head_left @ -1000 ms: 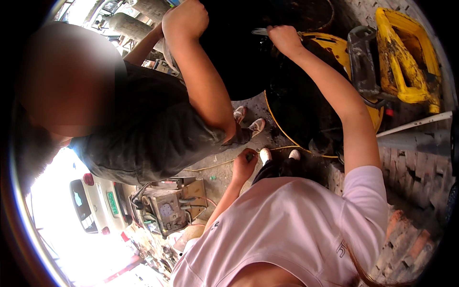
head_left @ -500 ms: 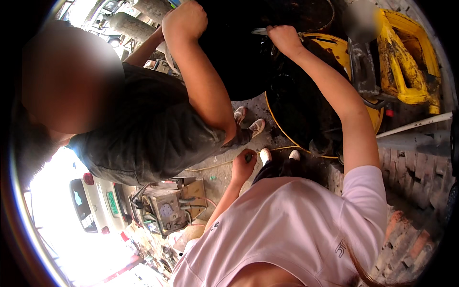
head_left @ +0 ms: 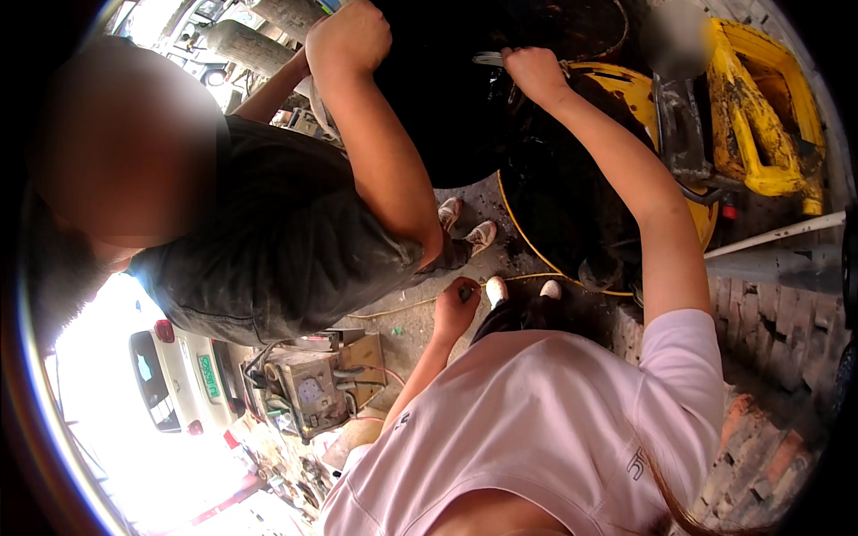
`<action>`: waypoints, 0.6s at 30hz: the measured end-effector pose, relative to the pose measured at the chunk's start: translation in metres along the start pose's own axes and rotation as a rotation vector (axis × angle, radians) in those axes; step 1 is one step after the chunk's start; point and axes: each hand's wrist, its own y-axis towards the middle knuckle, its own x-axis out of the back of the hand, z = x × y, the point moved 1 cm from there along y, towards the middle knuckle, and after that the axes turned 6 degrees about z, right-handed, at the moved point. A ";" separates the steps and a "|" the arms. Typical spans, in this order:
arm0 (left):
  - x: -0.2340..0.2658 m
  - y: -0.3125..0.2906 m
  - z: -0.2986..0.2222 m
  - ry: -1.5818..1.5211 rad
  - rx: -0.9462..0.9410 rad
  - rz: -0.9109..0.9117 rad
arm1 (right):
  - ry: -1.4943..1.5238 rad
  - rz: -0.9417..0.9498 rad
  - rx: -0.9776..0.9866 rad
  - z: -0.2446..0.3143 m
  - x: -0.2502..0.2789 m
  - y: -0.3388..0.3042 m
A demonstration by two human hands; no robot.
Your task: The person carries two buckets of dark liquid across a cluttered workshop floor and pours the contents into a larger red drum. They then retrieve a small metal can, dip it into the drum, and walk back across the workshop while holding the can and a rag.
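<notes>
My right hand [head_left: 536, 76] is closed at the far side, over a large black drum-like shape [head_left: 447, 107]. A small pale strip [head_left: 487, 58] sticks out to the left of its fingers; its kind cannot be made out. Below my right forearm lies a dark, round, open-topped container with a yellow rim [head_left: 527, 241]. My left hand [head_left: 456, 304] hangs low by my body with curled fingers; whether anything small is inside them is hidden. It is apart from the drum and the container.
A co-worker in a dark shirt [head_left: 268, 232] stands close on the left, a closed hand [head_left: 347, 40] raised beside the drum. Yellow metal frames [head_left: 760, 116] stand far right, near a pale pipe [head_left: 778, 234]. Grey cylinders [head_left: 246, 46], a boxy machine [head_left: 308, 393] and a car [head_left: 192, 375] are leftward.
The co-worker's head has shifted slightly left. Both my hands stay almost where they were, their fingers still curled.
</notes>
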 end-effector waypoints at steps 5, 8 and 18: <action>0.001 -0.002 -0.001 0.003 0.016 0.005 | 0.013 0.002 -0.003 0.001 0.001 0.002; 0.002 -0.002 0.001 0.013 -0.003 -0.010 | 0.023 0.004 -0.004 0.003 0.002 0.004; 0.000 -0.003 0.004 0.032 -0.057 -0.073 | 0.001 0.006 0.021 0.012 0.002 0.006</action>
